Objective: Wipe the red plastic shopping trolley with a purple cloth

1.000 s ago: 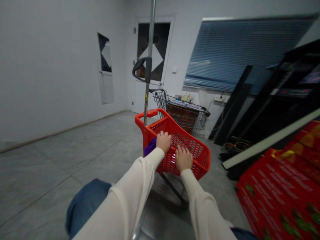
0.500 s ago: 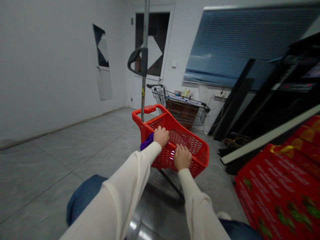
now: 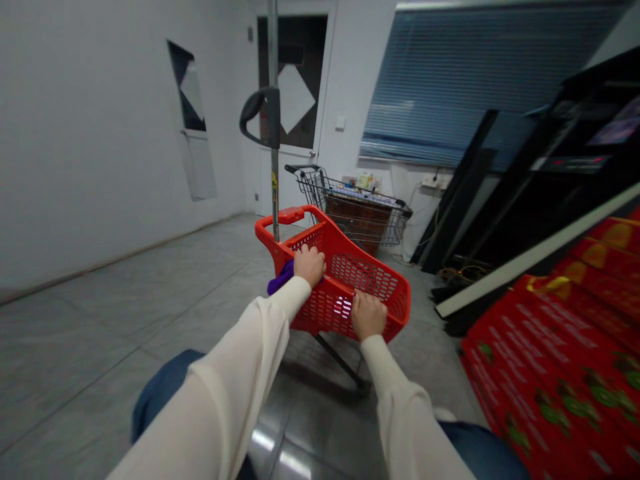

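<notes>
A red plastic shopping cart [image 3: 370,277] stands on the grey floor in front of me. My left hand [image 3: 309,265] grips its near rim on the left, fingers curled over the edge. On the same rim further right, my right hand [image 3: 369,315] is closed around the edge. A purple item [image 3: 280,279] shows just below my left wrist at the cart's side. A metal pole with a dark handle [image 3: 273,120] rises from the cart's far left corner.
A wire shopping cart [image 3: 353,207] with goods stands by the far wall under blue blinds [image 3: 450,80]. Red printed boxes [image 3: 560,347] are stacked at the right. Dark boards [image 3: 465,193] lean against the right wall. A door [image 3: 295,100] is behind the pole.
The red cart has shifted slightly left and forward with both hands on its rim; my right hand has slid a little to the right along the rim.
</notes>
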